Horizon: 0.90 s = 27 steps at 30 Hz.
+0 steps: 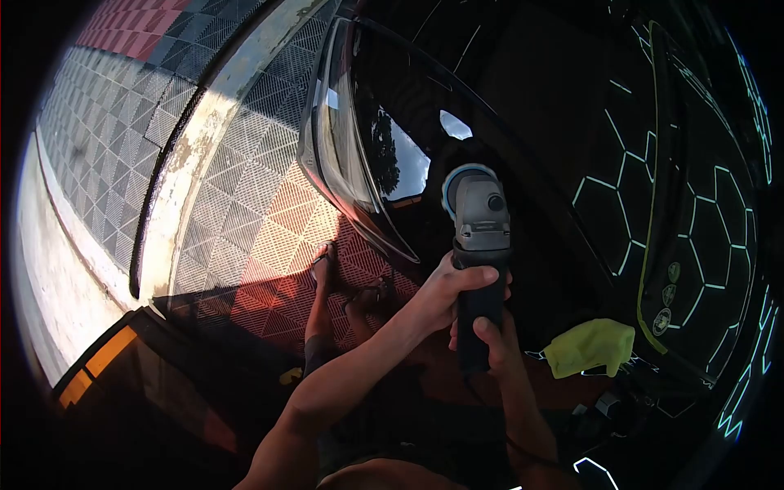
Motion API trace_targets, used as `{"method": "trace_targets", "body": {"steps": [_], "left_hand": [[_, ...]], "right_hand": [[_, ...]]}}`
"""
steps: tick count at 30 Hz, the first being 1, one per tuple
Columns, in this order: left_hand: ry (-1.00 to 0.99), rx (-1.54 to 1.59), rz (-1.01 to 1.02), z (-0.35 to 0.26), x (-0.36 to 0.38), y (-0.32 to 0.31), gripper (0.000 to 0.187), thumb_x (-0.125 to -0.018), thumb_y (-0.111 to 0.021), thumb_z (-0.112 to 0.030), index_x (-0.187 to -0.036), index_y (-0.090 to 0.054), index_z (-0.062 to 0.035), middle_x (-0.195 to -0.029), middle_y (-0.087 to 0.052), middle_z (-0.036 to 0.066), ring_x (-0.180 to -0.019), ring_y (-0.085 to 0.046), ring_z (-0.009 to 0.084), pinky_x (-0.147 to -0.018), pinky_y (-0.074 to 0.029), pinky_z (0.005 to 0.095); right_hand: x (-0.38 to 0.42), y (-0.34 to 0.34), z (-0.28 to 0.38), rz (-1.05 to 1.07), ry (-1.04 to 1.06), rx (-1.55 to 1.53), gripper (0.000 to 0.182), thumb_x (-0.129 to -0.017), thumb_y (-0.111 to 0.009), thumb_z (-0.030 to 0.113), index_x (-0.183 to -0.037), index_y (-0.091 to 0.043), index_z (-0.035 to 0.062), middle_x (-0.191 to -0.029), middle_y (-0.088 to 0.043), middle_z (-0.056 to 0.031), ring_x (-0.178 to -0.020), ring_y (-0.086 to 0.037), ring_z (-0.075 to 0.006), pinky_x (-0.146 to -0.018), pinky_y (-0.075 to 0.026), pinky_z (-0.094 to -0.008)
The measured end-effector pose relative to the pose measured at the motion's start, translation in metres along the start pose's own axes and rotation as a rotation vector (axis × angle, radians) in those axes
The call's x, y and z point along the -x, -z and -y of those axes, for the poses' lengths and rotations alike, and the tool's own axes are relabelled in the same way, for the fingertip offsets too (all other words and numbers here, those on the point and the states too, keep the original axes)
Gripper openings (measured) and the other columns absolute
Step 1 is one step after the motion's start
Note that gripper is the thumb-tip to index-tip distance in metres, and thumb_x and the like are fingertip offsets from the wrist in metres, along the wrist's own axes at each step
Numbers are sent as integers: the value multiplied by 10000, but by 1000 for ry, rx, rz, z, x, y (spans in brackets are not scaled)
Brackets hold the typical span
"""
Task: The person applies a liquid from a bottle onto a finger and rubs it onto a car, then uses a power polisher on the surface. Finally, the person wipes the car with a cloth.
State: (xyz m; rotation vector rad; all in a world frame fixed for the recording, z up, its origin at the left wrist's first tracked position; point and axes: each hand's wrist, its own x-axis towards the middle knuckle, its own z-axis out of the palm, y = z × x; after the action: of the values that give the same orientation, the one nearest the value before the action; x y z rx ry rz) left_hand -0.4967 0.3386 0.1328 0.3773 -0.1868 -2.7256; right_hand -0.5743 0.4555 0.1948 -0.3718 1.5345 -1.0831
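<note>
Both of my hands grip a grey and black power polisher [482,216]. My left hand [460,287] is wrapped round the front of its black handle, just behind the grey head. Further back, my right hand [496,347] closes on the rear of the handle with the thumb lying on top. A pad with a light blue edge [447,196] shows at the head, over the glossy black car panel [539,196]. Whether the pad presses on the paint is hidden. The car's headlight [331,139] lies left of the polisher.
A yellow-green cloth [590,347] lies on the car to the right, near the windshield [694,237] and its yellowish edge. Hexagonal lights reflect in the dark bodywork. Patterned floor tiles [269,180] and a pale worn strip [184,163] lie left. A dark cord [478,394] trails from the handle.
</note>
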Motion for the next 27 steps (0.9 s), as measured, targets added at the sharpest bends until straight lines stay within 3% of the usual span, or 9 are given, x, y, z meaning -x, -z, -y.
{"method": "trace_targets", "body": {"steps": [6, 15, 20, 25, 27], "left_hand": [[-55, 147, -38, 19, 38, 14, 548, -777, -745, -247, -1203, -508, 3, -1028, -621, 138, -935, -649, 242, -809, -565, 356], [-69, 215, -33, 51, 69, 21, 601, -787, -739, -280, -1257, -475, -13, -1058, -617, 128, -975, -643, 238, -824, -562, 347], [-108, 254, -12, 17, 56, 35, 545, -799, -733, -240, -1234, -498, -10, -1053, -620, 137, -959, -654, 246, -809, -578, 362], [-51, 215, -43, 28, 64, 24, 525, -785, -738, -242, -1194, -509, -5, -1036, -628, 117, -956, -650, 220, -803, -569, 336], [-14, 178, -35, 43, 67, 29, 659, -765, -755, -265, -1295, -459, -9, -1074, -611, 139, -988, -649, 273, -836, -564, 394]], "right_hand": [[16, -4, -12, 41, -112, 102, 525, -841, -662, 428, -1050, -564, -43, -821, -634, -114, -695, -660, -187, -633, -550, -307], [51, 16, -54, 36, -99, 288, 503, -837, -683, 353, -1116, -535, -38, -842, -636, -119, -724, -664, -188, -653, -555, -308], [14, -29, -12, 54, -171, 127, 511, -844, -676, 353, -1131, -521, -40, -844, -633, -121, -724, -665, -190, -635, -552, -304], [35, -19, -25, 27, -180, 102, 528, -841, -676, 371, -1136, -518, -38, -860, -634, -127, -725, -666, -198, -633, -551, -308], [42, -14, -29, 21, -192, 96, 533, -840, -674, 377, -1137, -518, -37, -865, -634, -130, -724, -667, -201, -634, -551, -308]]}}
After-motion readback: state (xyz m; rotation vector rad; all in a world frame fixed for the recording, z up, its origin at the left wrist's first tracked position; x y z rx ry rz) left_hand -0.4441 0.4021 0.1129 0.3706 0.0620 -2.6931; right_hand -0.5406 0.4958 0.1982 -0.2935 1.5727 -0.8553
